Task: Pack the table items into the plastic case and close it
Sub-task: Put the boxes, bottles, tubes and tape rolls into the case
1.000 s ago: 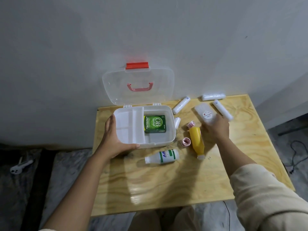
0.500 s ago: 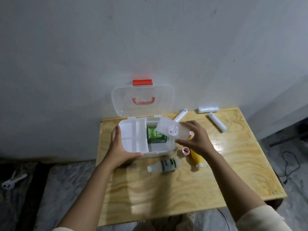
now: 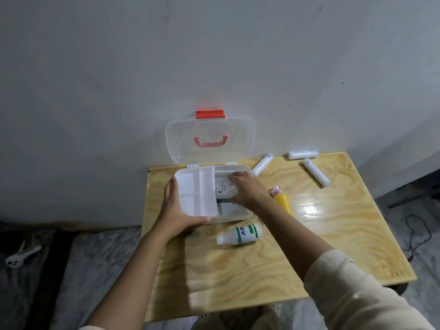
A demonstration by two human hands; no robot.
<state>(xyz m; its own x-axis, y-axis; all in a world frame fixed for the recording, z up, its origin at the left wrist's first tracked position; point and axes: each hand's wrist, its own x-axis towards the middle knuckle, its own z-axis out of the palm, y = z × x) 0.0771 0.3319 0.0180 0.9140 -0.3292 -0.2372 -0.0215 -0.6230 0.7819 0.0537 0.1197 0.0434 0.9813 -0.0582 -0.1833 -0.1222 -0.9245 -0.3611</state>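
The clear plastic case (image 3: 234,217) stands open at the table's back left, its lid (image 3: 209,139) upright against the wall. My left hand (image 3: 177,210) grips the case's front left corner beside its white divider tray (image 3: 195,194). My right hand (image 3: 247,190) reaches into the right compartment, fingers on a clear packet with a round label (image 3: 222,188), which lies over the green box (image 3: 223,200). A white bottle with a green label (image 3: 240,234) lies in front of the case. A yellow bottle (image 3: 283,202) lies to the case's right, partly behind my forearm.
Three white rolls lie on the wooden table (image 3: 333,234): one (image 3: 262,165) beside the case, one (image 3: 302,154) by the wall, one (image 3: 315,172) further right. A cable (image 3: 419,232) trails on the floor at right. A white object (image 3: 20,256) lies on the floor at left.
My right hand carried the clear packet from the table over to the case and lowered it into the right compartment onto the green box. My left hand stayed on the case.
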